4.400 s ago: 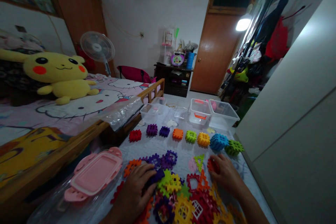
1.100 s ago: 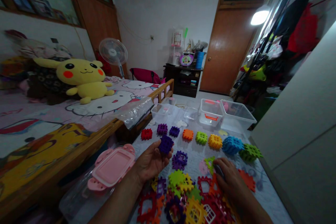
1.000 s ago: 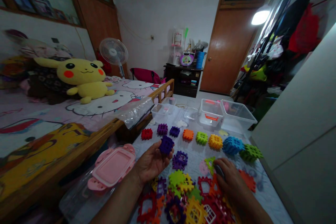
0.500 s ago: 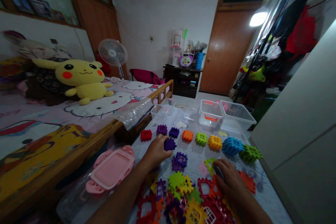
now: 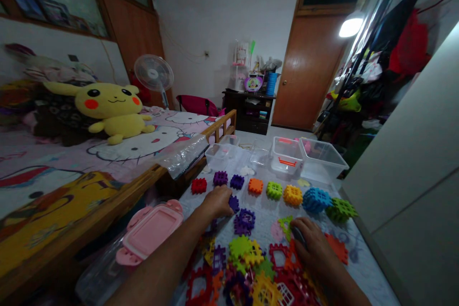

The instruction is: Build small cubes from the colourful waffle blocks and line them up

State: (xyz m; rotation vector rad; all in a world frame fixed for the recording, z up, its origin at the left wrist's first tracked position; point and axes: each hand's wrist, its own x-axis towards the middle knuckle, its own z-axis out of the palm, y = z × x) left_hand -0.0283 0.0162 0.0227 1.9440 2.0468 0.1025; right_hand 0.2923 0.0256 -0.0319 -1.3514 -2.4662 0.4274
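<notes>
My left hand is closed around the edge of a dark purple building tile with toothed sides, mostly hidden by the fingers. Beyond it stand a purple tile stack and a darker purple-blue one. A pair of overlapping purple tiles lies to its right. My right hand is curled over a smooth dark grey object whose kind I cannot make out. Beside its fingertips is a lime triangular frame piece. Loose coloured tiles are heaped between my forearms.
Across the table runs a row of stacks: red, orange, lime, yellow, blue and green. Clear plastic boxes line the back. A pink-lidded container is at left, near the wooden bed rail.
My left hand has lowered slightly with the purple tile and turned, so its fingers now cover more of it. My right hand stays in place.
</notes>
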